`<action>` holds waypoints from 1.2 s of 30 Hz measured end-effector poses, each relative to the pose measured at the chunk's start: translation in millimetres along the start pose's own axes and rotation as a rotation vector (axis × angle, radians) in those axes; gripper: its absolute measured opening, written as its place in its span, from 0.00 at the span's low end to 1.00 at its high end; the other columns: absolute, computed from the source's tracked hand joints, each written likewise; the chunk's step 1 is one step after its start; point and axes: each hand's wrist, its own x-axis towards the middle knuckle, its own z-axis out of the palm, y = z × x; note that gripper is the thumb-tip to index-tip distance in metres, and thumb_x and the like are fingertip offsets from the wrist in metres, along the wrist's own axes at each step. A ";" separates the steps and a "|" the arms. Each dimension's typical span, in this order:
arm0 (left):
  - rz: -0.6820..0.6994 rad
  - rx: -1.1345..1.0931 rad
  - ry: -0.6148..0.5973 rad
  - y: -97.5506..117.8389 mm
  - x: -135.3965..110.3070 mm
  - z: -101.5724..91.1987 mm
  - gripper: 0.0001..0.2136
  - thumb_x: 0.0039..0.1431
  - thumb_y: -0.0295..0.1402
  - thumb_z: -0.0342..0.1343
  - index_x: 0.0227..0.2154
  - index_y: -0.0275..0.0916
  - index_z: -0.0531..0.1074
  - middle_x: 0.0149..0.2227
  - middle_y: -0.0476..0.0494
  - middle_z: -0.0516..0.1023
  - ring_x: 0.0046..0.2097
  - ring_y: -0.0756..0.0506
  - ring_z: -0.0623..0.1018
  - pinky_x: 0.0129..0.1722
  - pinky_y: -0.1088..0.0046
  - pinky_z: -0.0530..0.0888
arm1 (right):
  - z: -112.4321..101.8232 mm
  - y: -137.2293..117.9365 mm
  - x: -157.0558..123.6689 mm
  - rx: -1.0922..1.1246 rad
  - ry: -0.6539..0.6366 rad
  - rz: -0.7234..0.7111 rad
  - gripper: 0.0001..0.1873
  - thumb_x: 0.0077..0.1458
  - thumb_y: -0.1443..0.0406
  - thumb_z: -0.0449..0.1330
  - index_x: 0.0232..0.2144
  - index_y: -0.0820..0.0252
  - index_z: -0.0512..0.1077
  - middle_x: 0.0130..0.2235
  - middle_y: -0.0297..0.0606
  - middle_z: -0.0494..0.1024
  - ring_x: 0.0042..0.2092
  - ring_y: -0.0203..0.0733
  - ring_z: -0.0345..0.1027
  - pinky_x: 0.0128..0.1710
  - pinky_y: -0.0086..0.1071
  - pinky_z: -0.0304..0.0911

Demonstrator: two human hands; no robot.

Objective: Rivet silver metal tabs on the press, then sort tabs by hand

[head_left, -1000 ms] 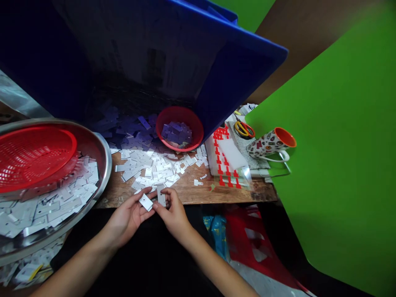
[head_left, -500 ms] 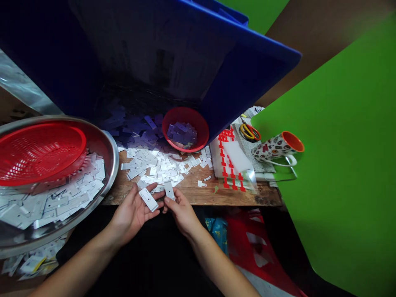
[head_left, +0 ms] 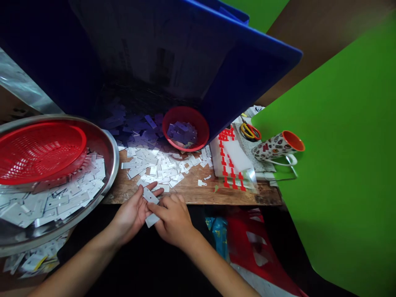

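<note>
My left hand (head_left: 131, 215) lies palm up at the front edge of the wooden table (head_left: 198, 194), fingers curled under small white plates (head_left: 151, 206). My right hand (head_left: 173, 216) is closed over the same plates, its fingertips pressing on them against my left palm. A pile of loose white plates (head_left: 157, 165) is spread on the table just beyond both hands.
A steel basin (head_left: 107, 165) with a red colander (head_left: 40, 150) and many plates stands at the left. A red bowl (head_left: 185, 128) of plates sits under a tilted blue crate (head_left: 235, 78). A sheet of red stickers (head_left: 230, 165), scissors (head_left: 250, 132) and a mug (head_left: 276, 147) are to the right.
My right hand has moved left onto my left palm, bringing its plate against the one held there. Both hands have drawn slightly back from the table edge.
</note>
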 end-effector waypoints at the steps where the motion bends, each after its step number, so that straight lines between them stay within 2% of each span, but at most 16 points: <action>1: -0.001 -0.005 -0.002 0.7 -0.1 -0.7 0.22 0.65 0.40 0.42 0.59 0.36 0.59 0.53 0.31 0.73 0.49 0.42 0.77 0.47 0.66 0.74 | 0.7 1.1 -1.5 0.023 0.016 -0.015 0.16 0.55 0.64 0.55 0.47 0.48 0.71 0.35 0.38 0.71 0.39 0.44 0.59 0.42 0.39 0.52; 6: -0.020 -0.018 -0.001 2.9 0.1 -2.9 0.23 0.64 0.42 0.43 0.58 0.36 0.61 0.54 0.32 0.72 0.49 0.42 0.77 0.50 0.65 0.72 | 7.5 7.9 -5.8 0.101 0.183 0.050 0.11 0.56 0.63 0.56 0.41 0.58 0.72 0.35 0.39 0.73 0.37 0.41 0.61 0.39 0.34 0.52; 11: -0.030 -0.034 -0.036 2.6 -0.4 -2.0 0.22 0.65 0.40 0.44 0.57 0.35 0.61 0.54 0.32 0.72 0.49 0.42 0.77 0.49 0.65 0.72 | 13.4 8.2 -6.6 -0.029 0.300 0.022 0.12 0.56 0.62 0.57 0.41 0.58 0.73 0.32 0.38 0.75 0.35 0.41 0.60 0.39 0.36 0.51; 14: -0.032 -0.016 -0.023 2.9 -1.3 -1.8 0.21 0.65 0.41 0.43 0.55 0.34 0.64 0.53 0.31 0.73 0.45 0.42 0.79 0.46 0.64 0.74 | 13.8 8.1 -5.5 0.014 0.351 0.033 0.11 0.58 0.62 0.56 0.40 0.58 0.75 0.30 0.38 0.75 0.34 0.41 0.61 0.39 0.36 0.50; 16: -0.038 -0.002 -0.043 2.2 -1.5 -2.7 0.22 0.65 0.43 0.42 0.52 0.33 0.66 0.52 0.31 0.74 0.44 0.42 0.79 0.46 0.63 0.74 | 12.8 8.8 -2.1 0.194 0.347 0.143 0.10 0.57 0.62 0.55 0.34 0.57 0.76 0.28 0.37 0.75 0.33 0.40 0.63 0.38 0.36 0.52; 18: -0.028 0.030 -0.049 0.7 -1.2 -4.3 0.20 0.64 0.42 0.44 0.51 0.33 0.67 0.52 0.31 0.75 0.45 0.41 0.79 0.47 0.62 0.73 | 11.1 10.0 3.6 0.501 0.314 0.352 0.11 0.55 0.61 0.56 0.28 0.59 0.76 0.28 0.37 0.75 0.32 0.39 0.65 0.36 0.34 0.55; 20: -0.006 0.064 -0.033 -1.0 -0.9 -5.9 0.17 0.63 0.37 0.48 0.52 0.35 0.66 0.52 0.34 0.74 0.46 0.40 0.78 0.49 0.61 0.72 | 8.5 11.1 9.8 0.826 0.263 0.562 0.13 0.53 0.58 0.57 0.26 0.60 0.76 0.27 0.36 0.75 0.31 0.39 0.66 0.34 0.33 0.58; 22: 0.004 0.082 -0.025 -2.2 -0.6 -6.7 0.18 0.62 0.35 0.50 0.53 0.37 0.65 0.53 0.35 0.74 0.48 0.39 0.77 0.50 0.59 0.71 | 5.1 11.9 14.6 1.055 0.218 0.681 0.14 0.50 0.56 0.59 0.26 0.61 0.75 0.26 0.35 0.75 0.31 0.39 0.65 0.34 0.32 0.58; 26: -0.013 0.066 -0.036 -1.8 -0.4 -6.6 0.20 0.62 0.37 0.49 0.56 0.38 0.63 0.54 0.36 0.73 0.50 0.38 0.76 0.51 0.57 0.69 | -0.7 11.8 17.1 1.293 0.204 0.749 0.17 0.46 0.53 0.64 0.23 0.61 0.71 0.21 0.29 0.67 0.25 0.32 0.56 0.29 0.29 0.55; 28: -0.011 0.052 -0.031 -1.0 0.1 -6.9 0.20 0.62 0.38 0.49 0.56 0.39 0.62 0.54 0.37 0.73 0.50 0.38 0.76 0.52 0.57 0.69 | -1.9 11.7 16.3 1.453 0.169 0.781 0.21 0.46 0.48 0.63 0.25 0.61 0.70 0.19 0.26 0.61 0.21 0.30 0.50 0.24 0.27 0.51; 32: -0.004 0.027 -0.041 1.6 0.2 -6.8 0.21 0.63 0.39 0.48 0.57 0.39 0.62 0.54 0.37 0.74 0.50 0.39 0.76 0.50 0.60 0.70 | -3.0 13.3 14.9 1.793 0.042 0.844 0.30 0.50 0.39 0.53 0.35 0.60 0.70 0.22 0.26 0.62 0.19 0.29 0.48 0.21 0.25 0.51; 36: 0.020 0.026 -0.013 5.8 -3.0 -2.5 0.22 0.64 0.42 0.45 0.59 0.43 0.60 0.53 0.38 0.74 0.47 0.40 0.78 0.47 0.62 0.72 | -5.3 16.0 14.8 1.914 -0.007 0.892 0.29 0.57 0.42 0.46 0.37 0.62 0.70 0.23 0.28 0.63 0.19 0.29 0.49 0.20 0.24 0.53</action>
